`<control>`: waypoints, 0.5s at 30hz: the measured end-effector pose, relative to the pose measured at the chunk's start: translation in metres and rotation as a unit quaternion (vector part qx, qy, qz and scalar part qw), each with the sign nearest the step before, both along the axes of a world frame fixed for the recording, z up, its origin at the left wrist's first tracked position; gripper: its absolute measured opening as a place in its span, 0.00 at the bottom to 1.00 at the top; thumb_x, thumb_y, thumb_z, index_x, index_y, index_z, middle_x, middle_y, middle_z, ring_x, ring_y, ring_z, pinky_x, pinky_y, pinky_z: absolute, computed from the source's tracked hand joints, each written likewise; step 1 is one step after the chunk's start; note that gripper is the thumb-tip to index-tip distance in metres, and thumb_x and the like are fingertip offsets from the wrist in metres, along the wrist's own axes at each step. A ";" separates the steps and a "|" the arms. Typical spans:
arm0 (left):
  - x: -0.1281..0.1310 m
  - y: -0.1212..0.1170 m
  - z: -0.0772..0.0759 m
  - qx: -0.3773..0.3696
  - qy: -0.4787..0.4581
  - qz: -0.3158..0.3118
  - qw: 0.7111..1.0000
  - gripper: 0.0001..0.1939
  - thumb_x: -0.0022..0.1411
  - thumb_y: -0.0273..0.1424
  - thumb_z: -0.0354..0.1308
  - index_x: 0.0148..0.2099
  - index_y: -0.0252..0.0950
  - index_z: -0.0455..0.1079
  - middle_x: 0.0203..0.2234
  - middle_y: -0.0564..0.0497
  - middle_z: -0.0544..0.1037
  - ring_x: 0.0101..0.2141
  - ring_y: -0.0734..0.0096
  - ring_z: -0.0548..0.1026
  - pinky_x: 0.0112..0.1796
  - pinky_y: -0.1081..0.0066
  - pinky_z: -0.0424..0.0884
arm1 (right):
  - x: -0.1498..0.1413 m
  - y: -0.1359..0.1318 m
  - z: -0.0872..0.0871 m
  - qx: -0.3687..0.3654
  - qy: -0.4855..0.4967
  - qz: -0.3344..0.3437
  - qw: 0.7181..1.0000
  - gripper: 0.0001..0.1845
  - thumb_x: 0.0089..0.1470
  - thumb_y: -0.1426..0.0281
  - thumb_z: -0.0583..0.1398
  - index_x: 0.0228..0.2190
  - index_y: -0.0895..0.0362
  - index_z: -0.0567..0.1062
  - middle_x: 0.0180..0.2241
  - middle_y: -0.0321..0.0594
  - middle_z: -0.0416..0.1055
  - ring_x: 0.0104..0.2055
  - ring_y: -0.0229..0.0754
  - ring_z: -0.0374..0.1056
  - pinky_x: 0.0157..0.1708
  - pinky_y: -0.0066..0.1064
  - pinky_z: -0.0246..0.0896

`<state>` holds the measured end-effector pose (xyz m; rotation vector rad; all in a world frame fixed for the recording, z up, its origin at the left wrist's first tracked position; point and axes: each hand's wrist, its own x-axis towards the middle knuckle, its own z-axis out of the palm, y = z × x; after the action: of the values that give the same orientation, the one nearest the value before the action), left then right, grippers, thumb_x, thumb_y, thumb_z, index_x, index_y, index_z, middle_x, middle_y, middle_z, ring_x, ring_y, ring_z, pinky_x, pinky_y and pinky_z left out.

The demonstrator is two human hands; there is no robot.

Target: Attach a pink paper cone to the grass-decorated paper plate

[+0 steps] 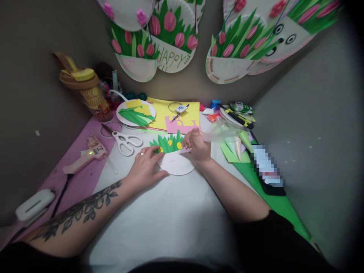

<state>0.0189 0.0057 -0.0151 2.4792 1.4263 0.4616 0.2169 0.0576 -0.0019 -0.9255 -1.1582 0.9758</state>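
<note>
In the head view, a white half-round paper plate (176, 165) lies on the white table cover. Green paper grass (172, 141) with small yellow paper pieces (179, 145) stands along its upper edge. My left hand (147, 163) steadies the plate's left side, fingers spread, thumb at the lower edge and fingertips by the grass. My right hand (198, 146) is closed around a clear piping bag (216, 132) with pale filling. The bag's tip points left, just over the plate's upper edge near the grass; whether it touches cannot be seen.
White scissors (125, 143) and a pink glue gun (88, 154) lie to the left. Behind are a plate of green strips (135, 115) and yellow paper (159, 107). On the right are more piping bags (237, 148) and a phone (267, 170). Finished plates hang on the wall.
</note>
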 end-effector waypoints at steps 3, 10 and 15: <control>0.000 0.000 0.000 -0.001 0.002 0.000 1.000 0.30 0.54 0.47 0.61 0.55 0.36 0.67 0.56 0.39 0.62 0.55 0.46 0.60 0.52 0.48 0.63 | 0.000 0.001 0.000 -0.006 -0.001 -0.003 1.000 0.33 0.54 0.45 0.54 0.10 0.53 0.56 0.10 0.31 0.53 0.15 0.35 0.56 0.21 0.31 0.57; 0.001 0.001 0.000 -0.006 0.000 0.000 1.000 0.30 0.53 0.46 0.62 0.55 0.36 0.68 0.56 0.39 0.63 0.55 0.46 0.60 0.52 0.47 0.63 | 0.001 0.000 -0.001 0.003 0.010 0.007 1.000 0.32 0.54 0.47 0.55 0.10 0.53 0.58 0.10 0.31 0.54 0.15 0.35 0.56 0.21 0.31 0.57; 0.001 0.001 0.000 -0.001 -0.005 0.002 1.000 0.30 0.53 0.46 0.62 0.54 0.36 0.68 0.56 0.39 0.63 0.55 0.46 0.61 0.52 0.48 0.63 | 0.002 0.001 0.003 0.052 0.049 0.021 0.997 0.32 0.55 0.48 0.56 0.10 0.53 0.58 0.10 0.31 0.52 0.15 0.36 0.57 0.21 0.31 0.56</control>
<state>0.0201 0.0066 -0.0149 2.4685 1.4272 0.4724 0.2189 0.0584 0.0014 -0.7653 -1.1393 0.9753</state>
